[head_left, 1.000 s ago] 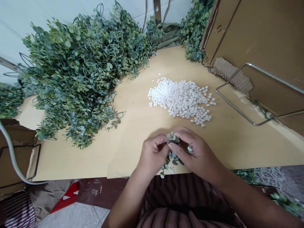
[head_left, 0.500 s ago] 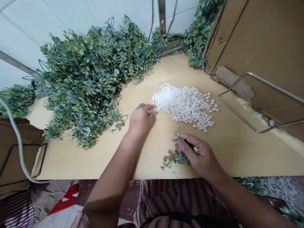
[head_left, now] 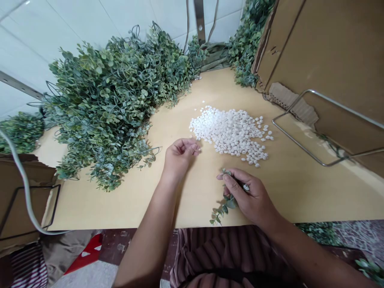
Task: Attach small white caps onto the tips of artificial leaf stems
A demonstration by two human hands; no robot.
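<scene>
My right hand (head_left: 249, 196) is closed around a small artificial leafy sprig (head_left: 223, 206) near the table's front edge; the sprig's tip hangs toward me. My left hand (head_left: 179, 154) rests on the table with fingers curled in a pinch, just left of a heap of small white round pieces (head_left: 232, 130). Something tiny may be between its fingertips, too small to name. The light wooden tabletop (head_left: 126, 200) lies under both hands.
A big pile of green artificial foliage (head_left: 111, 100) fills the table's left and back. More foliage (head_left: 246, 44) sits at the back right beside a cardboard box (head_left: 324, 52). A metal wire frame (head_left: 318, 128) lies at right. Another cardboard box (head_left: 18, 200) stands at left.
My left hand left the sprig, reached to the edge of the white heap, then drew back slightly with fingers pinched. My right hand kept holding the sprig and stayed nearly still.
</scene>
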